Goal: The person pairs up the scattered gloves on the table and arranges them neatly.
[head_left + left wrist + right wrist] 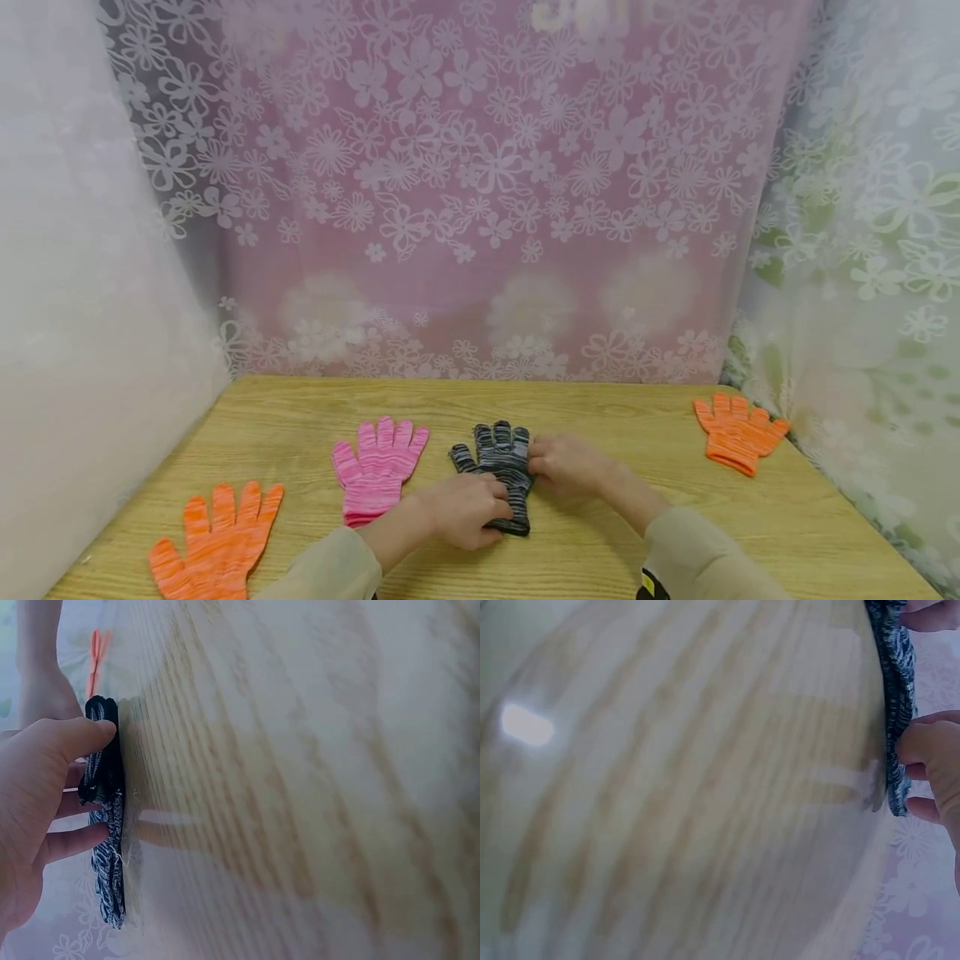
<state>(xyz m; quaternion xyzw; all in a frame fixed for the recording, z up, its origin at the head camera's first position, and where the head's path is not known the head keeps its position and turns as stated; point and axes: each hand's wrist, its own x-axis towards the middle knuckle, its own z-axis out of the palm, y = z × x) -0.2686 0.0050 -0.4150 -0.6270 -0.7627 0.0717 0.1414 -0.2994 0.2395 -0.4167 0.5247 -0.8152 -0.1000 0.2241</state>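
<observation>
A black-and-grey striped knit glove lies on the table, its fingers spread toward the back. My left hand rests across its lower left part. In the left wrist view, the thumb of my left hand touches the glove's side while the other fingers extend over it. At the glove's right edge, beside its outer finger, my right hand pinches the knit. The right wrist view shows the thumb of my right hand against the glove's edge; part of the contact is hidden.
A pink glove lies just left of the striped one. One orange glove is at the front left, another at the back right corner. Flowered curtains border the wooden table at the back and sides.
</observation>
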